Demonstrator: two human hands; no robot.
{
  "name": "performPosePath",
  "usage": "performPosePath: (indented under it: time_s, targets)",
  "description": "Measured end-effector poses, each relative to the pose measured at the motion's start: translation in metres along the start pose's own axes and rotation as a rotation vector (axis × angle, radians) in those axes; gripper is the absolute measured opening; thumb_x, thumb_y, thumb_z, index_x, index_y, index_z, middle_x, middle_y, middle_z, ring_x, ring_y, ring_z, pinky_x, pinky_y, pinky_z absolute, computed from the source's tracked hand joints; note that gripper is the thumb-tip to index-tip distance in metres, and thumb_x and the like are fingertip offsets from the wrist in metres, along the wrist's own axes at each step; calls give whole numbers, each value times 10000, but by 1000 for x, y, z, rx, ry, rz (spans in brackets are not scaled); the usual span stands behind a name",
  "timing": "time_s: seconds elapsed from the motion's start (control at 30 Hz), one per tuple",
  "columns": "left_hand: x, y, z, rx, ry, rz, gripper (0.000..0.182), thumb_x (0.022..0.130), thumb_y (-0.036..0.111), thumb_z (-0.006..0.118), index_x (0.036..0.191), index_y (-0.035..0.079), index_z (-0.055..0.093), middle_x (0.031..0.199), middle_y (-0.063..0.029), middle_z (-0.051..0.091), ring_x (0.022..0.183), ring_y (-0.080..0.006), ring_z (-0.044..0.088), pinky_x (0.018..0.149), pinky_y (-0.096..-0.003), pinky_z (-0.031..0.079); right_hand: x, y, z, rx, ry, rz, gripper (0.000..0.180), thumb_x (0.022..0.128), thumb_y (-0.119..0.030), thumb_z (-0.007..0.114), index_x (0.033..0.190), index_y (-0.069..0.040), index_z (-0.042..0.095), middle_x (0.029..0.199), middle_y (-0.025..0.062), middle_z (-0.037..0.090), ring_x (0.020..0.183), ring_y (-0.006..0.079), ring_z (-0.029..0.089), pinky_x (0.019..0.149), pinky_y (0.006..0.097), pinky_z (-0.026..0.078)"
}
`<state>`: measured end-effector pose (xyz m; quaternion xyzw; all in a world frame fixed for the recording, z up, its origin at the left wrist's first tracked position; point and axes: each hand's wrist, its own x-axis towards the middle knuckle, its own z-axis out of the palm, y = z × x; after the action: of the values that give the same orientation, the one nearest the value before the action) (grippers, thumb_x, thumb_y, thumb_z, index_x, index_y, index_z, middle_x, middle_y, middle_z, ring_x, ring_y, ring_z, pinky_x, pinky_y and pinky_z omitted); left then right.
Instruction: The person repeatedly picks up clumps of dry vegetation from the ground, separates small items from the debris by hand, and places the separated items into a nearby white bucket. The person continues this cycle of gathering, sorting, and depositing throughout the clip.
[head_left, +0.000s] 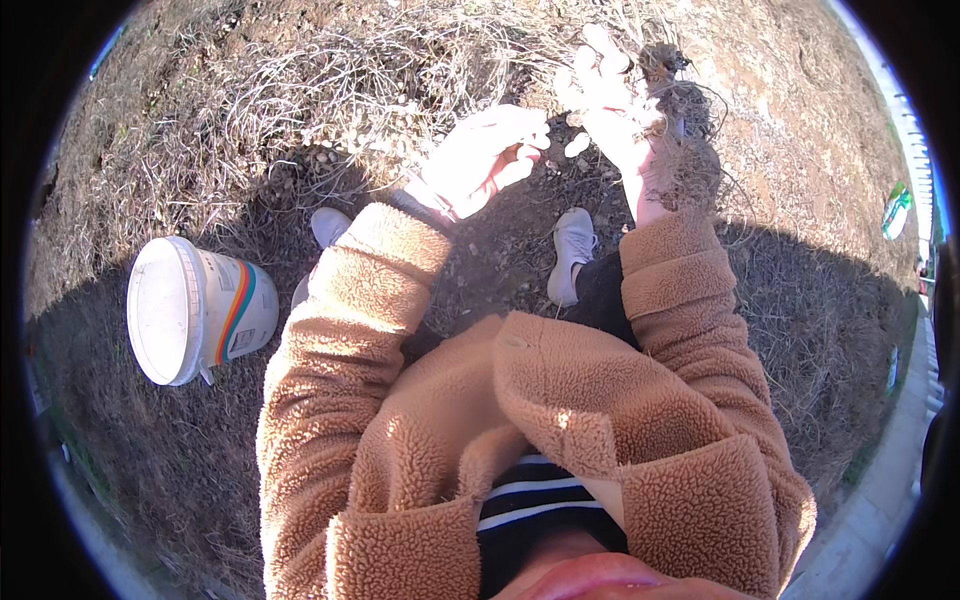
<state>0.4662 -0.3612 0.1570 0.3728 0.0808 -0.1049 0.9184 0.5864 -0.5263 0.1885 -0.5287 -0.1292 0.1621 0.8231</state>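
My left hand is in front of me, left of centre, with its fingers curled; glare hides whether anything is between its fingertips. To its right, my right hand holds a clump of dried plant roots and stems, which hangs over the wrist. Pale pod-like pieces, perhaps peanuts, show beside and around that hand, partly washed out by sunlight. Below both hands lies dark, crumbly soil. A heap of dry, tangled stems spreads beyond my left hand.
A white lidded plastic bucket with coloured stripes lies tilted at the left. My pale shoes rest on the soil. A green and white packet lies far right, near a pale concrete edge. Dry grass covers the surrounding ground.
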Motion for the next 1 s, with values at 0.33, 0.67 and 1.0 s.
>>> performPosePath:
  time_s: [0.33,0.67,1.0]
  targets:
    - [0,-21,23,418,-101,479,462,878,54,590,1296,55,393,955,-21,552,731,-51,525,599,-189,457,1,16,13,-42,-49,87,386,964,-265,411,1218,10,503,854,52,613,655,125,578,677,273,531]
    - [11,-20,1,465,94,370,153,935,123,538,1032,21,597,906,-8,608,831,-79,542,768,-207,448,-13,12,19,14,50,165,400,973,-260,390,1242,22,478,825,53,597,620,126,555,671,274,524]
    - [8,-28,-15,19,116,-17,111,890,57,559,968,-14,594,828,-67,594,671,-122,551,535,-209,440,18,38,-35,-593,-74,-151,389,889,-78,549,1234,78,462,647,1,565,597,88,529,794,296,531]
